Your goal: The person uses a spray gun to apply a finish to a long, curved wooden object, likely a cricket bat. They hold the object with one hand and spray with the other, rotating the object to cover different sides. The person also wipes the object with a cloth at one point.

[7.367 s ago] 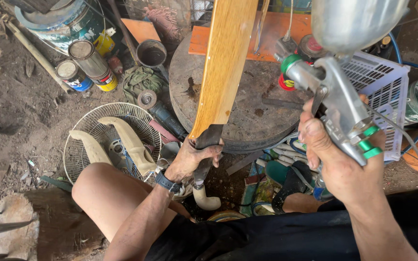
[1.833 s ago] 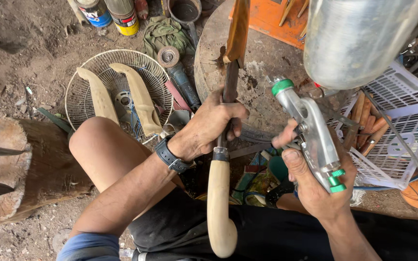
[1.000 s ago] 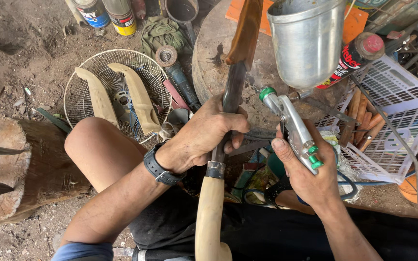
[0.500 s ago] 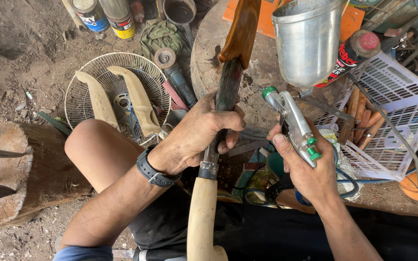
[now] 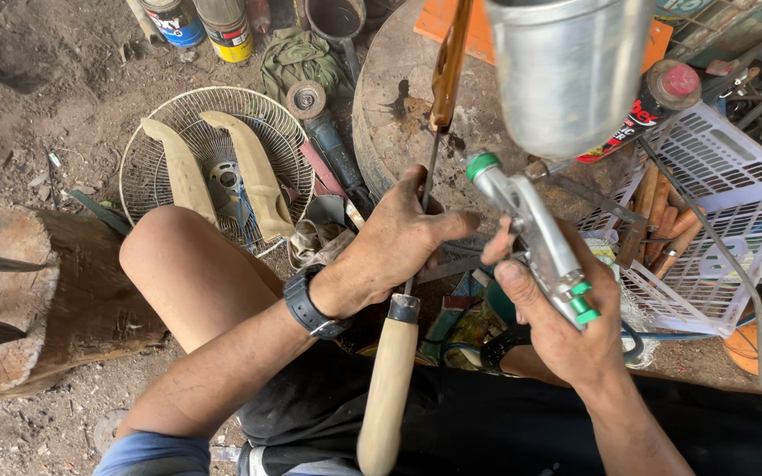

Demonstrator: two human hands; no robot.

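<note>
Dirt floor workshop — left hand (image 5: 399, 251) grips knife (image 5: 407, 353) (handle toward body); right hand (image 5: 566, 326) clasps spray gun (image 5: 540, 238).

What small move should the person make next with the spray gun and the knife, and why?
Probably swing the spray gun in the right hand toward the orange-brown sheath. The left hand holds the knife up over the round block, but the nozzle looks aimed beside it.

A rough outdoor workshop is shown: a dirt floor (image 5: 37, 97) is strewn with paint cans (image 5: 222, 26), an angle grinder (image 5: 328, 145), carved wooden handles (image 5: 253, 176) and a chopping block (image 5: 55, 300).
</note>
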